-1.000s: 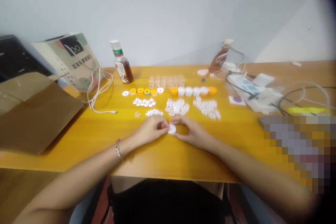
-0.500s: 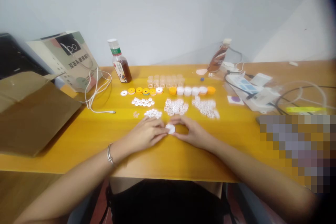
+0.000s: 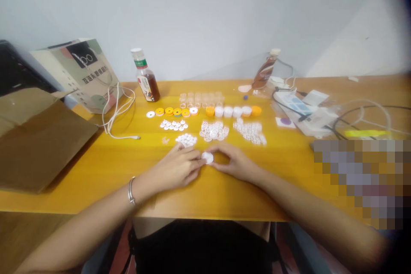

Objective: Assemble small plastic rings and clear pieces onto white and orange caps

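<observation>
Your left hand (image 3: pixel 178 166) and right hand (image 3: pixel 233 162) meet over the near middle of the table (image 3: pixel 96 167), and the white cap (image 3: pixel 207 157) sits between them. Fingertips of both hands pinch it from either side, just above or on the wood; you cannot tell which. A bracelet (image 3: pixel 130 190) circles your left wrist.

The table is glossy yellow wood set against a plain pale wall (image 3: pixel 205 13). Beyond your hands lie heaps of small white lattice rings (image 3: pixel 214 130), flat white discs (image 3: pixel 173 125), a row of orange and white caps (image 3: pixel 233 111) and clear little cups (image 3: pixel 201 99). Two brown drink bottles (image 3: pixel 144 76) stand near the wall. A paper bag (image 3: pixel 80 72) and brown cardboard (image 3: pixel 38 137) lie to your left, a power strip (image 3: pixel 293 103) with cables to your right.
</observation>
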